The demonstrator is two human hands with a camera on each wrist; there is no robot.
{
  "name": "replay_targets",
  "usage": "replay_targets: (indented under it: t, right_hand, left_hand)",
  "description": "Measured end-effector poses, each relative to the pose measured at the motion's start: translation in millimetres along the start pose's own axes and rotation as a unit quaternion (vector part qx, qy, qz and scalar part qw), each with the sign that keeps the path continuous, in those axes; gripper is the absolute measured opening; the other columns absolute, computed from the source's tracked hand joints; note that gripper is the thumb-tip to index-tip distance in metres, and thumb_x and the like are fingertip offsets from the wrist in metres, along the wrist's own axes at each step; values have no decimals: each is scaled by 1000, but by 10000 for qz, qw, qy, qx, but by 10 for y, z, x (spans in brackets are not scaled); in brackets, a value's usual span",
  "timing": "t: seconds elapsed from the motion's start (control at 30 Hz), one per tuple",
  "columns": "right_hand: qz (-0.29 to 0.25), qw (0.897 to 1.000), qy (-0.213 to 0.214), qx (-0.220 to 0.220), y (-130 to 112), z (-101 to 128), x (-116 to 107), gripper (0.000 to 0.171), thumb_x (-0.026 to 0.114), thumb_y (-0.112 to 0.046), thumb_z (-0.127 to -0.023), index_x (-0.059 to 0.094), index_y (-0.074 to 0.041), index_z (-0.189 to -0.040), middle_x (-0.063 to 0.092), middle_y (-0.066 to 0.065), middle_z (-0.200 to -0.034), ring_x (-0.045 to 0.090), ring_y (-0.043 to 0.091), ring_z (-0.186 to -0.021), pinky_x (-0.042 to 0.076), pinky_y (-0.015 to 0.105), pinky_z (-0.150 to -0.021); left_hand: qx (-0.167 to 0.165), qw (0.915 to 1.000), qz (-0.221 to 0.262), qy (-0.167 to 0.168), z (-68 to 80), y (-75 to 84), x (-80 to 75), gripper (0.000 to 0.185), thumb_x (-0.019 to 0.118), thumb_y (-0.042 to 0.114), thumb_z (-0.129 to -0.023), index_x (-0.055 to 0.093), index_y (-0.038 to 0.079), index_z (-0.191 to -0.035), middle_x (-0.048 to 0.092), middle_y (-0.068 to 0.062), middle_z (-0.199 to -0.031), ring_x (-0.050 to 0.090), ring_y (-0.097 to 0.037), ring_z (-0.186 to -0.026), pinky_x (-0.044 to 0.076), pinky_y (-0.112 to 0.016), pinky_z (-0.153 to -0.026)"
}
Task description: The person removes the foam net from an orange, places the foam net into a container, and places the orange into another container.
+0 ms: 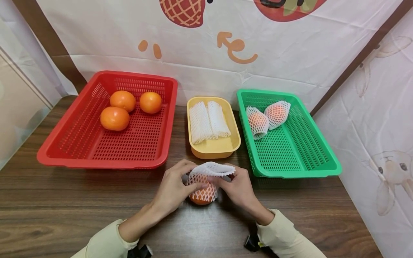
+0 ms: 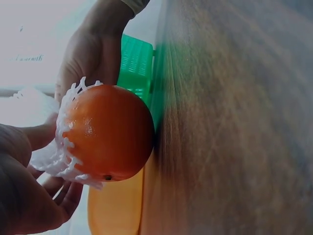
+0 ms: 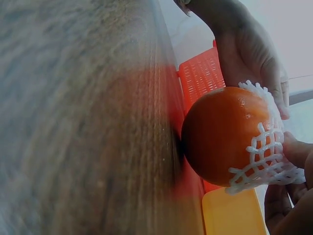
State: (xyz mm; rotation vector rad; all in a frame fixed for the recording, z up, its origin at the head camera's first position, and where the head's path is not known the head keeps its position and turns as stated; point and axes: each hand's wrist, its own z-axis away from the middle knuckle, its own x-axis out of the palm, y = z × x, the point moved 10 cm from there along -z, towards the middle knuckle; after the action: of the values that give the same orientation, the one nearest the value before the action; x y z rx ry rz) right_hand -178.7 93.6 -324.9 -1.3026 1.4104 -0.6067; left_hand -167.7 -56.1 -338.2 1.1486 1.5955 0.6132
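Through the head camera I see the left hand (image 1: 175, 186) pinching a white foam-net sleeve (image 1: 206, 179) at one side, while the right hand (image 1: 238, 188) pinches its raised rim at the other. The sleeve caps a round, glossy orange fruit (image 1: 201, 201) between the hands; the fruit's lower part is bare and seems to rest on the dark brown wood-grain table (image 1: 193, 233). I would draw both sides down evenly, spreading the mesh instead of dragging it, since I judge thin strands could tear or ride up. The tabletop carries a soft sheen towards the front. Beyond the hands I have a red perforated plastic basket (image 1: 103, 163) on the left, a small yellow plastic tub (image 1: 214, 154) mid-table and a green perforated plastic basket (image 1: 297, 174) on the right, with white printed cloth (image 1: 113, 28) hanging creased behind them
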Motion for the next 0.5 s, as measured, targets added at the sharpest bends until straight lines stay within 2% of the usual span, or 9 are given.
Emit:
replay_targets:
  t: [0.17,0.3,0.5]
  right_hand:
    - [-178,9997,-157,-36,1,0,29,24,76,1,-78,70,2,-101,71,8,-96,64,12,-91,52,40,-79]
    - [-33,9988,-461,-136,-9,0,81,30,78,-3,-78,68,-2,-107,68,5,-105,61,14,-100,49,37,-86]
    - [53,9968,-792,-60,13,8,153,36,79,-7,-78,67,-6,-111,66,0,-111,59,15,-105,48,40,-89]
  left_hand:
    - [25,9999,-150,-7,-10,17,-16,28,88,17,-64,73,15,-87,63,12,-87,59,-5,-82,49,-31,-70]
    - [203,9993,-267,156,-24,38,-66,25,87,13,-65,73,14,-85,65,11,-83,58,-6,-76,48,-27,-64]
    - [397,9985,-214,298,-23,58,-108,25,86,7,-66,71,13,-86,64,9,-82,60,-5,-76,50,-26,-67]
